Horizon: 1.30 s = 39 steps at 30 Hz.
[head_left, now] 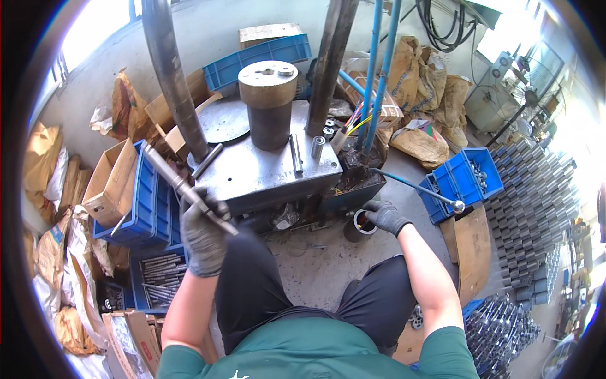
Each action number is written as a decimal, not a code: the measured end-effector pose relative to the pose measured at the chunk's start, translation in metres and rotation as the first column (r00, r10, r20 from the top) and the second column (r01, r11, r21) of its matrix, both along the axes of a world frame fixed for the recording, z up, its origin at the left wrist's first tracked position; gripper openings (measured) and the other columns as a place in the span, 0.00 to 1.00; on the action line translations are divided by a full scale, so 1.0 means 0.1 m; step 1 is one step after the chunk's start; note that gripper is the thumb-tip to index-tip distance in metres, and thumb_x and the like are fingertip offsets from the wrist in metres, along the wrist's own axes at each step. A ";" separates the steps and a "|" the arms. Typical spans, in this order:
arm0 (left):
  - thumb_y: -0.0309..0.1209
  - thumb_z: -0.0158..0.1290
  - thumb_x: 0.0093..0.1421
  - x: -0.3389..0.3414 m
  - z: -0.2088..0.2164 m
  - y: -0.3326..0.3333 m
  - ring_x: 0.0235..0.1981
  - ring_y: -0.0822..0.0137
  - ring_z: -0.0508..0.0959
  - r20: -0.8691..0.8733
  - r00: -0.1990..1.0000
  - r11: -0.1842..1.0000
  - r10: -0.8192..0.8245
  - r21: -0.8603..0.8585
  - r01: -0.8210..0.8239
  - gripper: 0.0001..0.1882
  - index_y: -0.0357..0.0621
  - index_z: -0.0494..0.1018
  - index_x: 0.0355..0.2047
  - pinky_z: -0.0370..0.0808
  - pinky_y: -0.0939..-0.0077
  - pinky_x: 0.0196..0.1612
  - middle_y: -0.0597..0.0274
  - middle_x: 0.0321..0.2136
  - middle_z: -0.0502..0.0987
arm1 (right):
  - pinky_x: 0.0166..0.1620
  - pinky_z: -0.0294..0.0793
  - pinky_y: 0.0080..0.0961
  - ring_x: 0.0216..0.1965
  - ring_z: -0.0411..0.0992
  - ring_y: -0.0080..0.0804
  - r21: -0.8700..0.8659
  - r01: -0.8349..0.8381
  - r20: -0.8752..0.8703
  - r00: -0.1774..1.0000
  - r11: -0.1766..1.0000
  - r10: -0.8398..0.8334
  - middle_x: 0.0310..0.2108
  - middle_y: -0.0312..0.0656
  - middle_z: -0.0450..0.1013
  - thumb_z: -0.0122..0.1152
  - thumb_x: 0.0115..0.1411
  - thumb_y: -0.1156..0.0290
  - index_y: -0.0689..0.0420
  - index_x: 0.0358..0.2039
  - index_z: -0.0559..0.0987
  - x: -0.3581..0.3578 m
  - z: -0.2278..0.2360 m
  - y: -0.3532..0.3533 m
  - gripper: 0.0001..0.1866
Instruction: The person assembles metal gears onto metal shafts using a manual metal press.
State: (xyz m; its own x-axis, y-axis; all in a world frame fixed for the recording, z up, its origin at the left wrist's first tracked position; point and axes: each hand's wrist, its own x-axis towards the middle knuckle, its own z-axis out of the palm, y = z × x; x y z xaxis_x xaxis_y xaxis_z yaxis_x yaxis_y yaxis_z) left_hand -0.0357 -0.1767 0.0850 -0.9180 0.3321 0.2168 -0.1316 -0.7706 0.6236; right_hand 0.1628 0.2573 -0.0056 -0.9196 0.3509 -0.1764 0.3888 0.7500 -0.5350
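My left hand [203, 234], in a grey glove, is closed around a long stepped steel shaft [186, 188], which slants from upper left to lower right. My right hand [386, 216], also gloved, is stretched out beside the rim of a small round can [361, 235] on the floor; its fingers look extended, with nothing visible in them. What lies in the can is dark with an orange patch. Ahead stands a metal press table [265, 174] carrying a thick steel cylinder block [268, 104]. Two loose rods, a short rod [207, 162] and a pin [296, 153], lie there near a ring-shaped sleeve [318, 146].
On the left, a blue crate [154, 281] holds several shafts below stacked blue bins [136, 211]. A blue lever with a ball end [457, 206] juts out at right. Beyond it are blue boxes [464, 177] and rows of stacked steel tubes [530, 208].
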 end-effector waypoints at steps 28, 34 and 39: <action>0.34 0.47 0.72 0.15 -0.98 2.04 0.21 0.71 0.78 0.504 0.769 0.865 -0.393 -0.081 0.495 0.11 0.41 0.76 0.43 0.76 0.77 0.25 0.61 0.26 0.79 | 0.57 0.72 0.48 0.54 0.73 0.49 0.570 0.064 -0.597 0.717 0.819 0.360 0.49 0.44 0.79 0.70 0.53 0.67 0.53 0.40 0.84 -2.06 0.37 -0.29 0.14; 0.31 0.58 0.67 0.25 -0.88 1.98 0.27 0.74 0.79 0.389 0.861 0.866 -0.329 -0.240 0.439 0.08 0.42 0.76 0.43 0.76 0.79 0.31 0.65 0.29 0.80 | 0.48 0.80 0.36 0.45 0.80 0.40 -0.186 0.047 -0.795 0.580 0.981 -0.178 0.47 0.44 0.80 0.64 0.65 0.75 0.59 0.42 0.82 -1.71 0.47 -0.53 0.06; 0.26 0.63 0.62 0.31 -0.98 1.97 0.33 0.75 0.75 0.225 0.899 0.761 -0.376 -0.478 0.438 0.08 0.42 0.77 0.40 0.74 0.77 0.38 0.67 0.32 0.79 | 0.54 0.81 0.36 0.51 0.80 0.41 -0.890 -0.030 -0.384 0.588 0.455 -0.712 0.47 0.45 0.81 0.61 0.68 0.73 0.60 0.53 0.78 -0.84 0.62 -0.64 0.14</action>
State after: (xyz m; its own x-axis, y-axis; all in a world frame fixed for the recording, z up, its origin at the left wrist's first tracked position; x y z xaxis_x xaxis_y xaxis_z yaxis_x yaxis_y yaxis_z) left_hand -0.0048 0.0203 -0.0129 -0.6776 0.7126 -0.1816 -0.4507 -0.2073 0.8683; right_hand 0.0786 0.1929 0.0567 -0.6939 0.7200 -0.0025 -0.2268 -0.2219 -0.9483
